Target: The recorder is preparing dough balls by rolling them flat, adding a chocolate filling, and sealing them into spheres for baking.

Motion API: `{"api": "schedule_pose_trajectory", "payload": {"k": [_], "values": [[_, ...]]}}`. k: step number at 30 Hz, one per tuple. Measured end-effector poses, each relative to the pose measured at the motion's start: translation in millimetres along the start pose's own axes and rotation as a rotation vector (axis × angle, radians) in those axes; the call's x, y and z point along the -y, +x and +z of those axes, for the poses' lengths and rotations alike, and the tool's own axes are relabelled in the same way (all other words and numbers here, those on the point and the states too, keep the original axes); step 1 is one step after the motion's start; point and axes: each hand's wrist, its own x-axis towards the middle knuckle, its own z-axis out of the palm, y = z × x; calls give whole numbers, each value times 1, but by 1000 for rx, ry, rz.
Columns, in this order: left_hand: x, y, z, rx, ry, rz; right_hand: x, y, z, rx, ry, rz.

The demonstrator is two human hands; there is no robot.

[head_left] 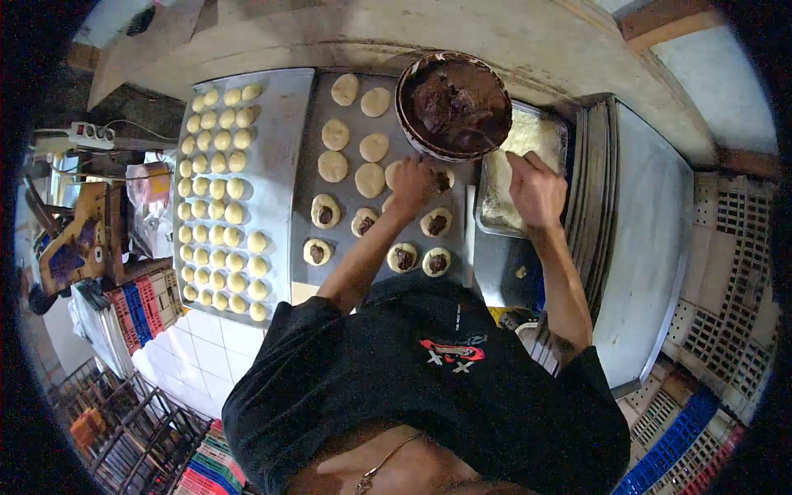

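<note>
My left hand [412,188] is over the dark tray, its fingers curled in among flattened dough rounds [370,180]. Just beside its fingertips lies a dough round with dark brown filling [444,180]; whether the fingers grip anything is hidden. My right hand [539,191] is closed above a metal pan [503,228] of pale, crumbly or floury stuff, and I cannot see what its fingers hold. Behind both hands stands a round tub [399,103] of thick chocolate-coloured paste [458,103]. Nearer me, several rounds carry a dab of paste, such as one dough round [436,261].
To the left, a metal tray [280,157] bears rows of small dough balls [218,188]. On the right, stacked trays [606,190] stand on edge beside a large metal sheet [648,247]. Plastic crates [726,280] line the far right, and a wooden wall [346,37] runs behind.
</note>
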Motion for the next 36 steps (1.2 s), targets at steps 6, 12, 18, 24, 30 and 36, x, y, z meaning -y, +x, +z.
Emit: {"api": "schedule_pose_trajectory", "payload": {"k": [6, 12, 18, 24, 30, 36], "values": [[72, -17, 32, -222, 302, 137, 8, 4, 6, 289, 53, 48], [49, -37, -45, 55, 303, 69, -12, 28, 10, 315, 328, -12], [5, -93, -125, -252, -1085, -280, 7, 5, 16, 366, 905, 319], [-48, -117, -175, -146, -2448, -104, 70, -25, -18, -20, 1064, 109], [-93, -131, -206, -90, -2328, 91, 76, -38, -31, -288, 780, -168], [-70, -132, -192, -272, -2669, 176, 58, -31, -55, -542, 328, -418]]}}
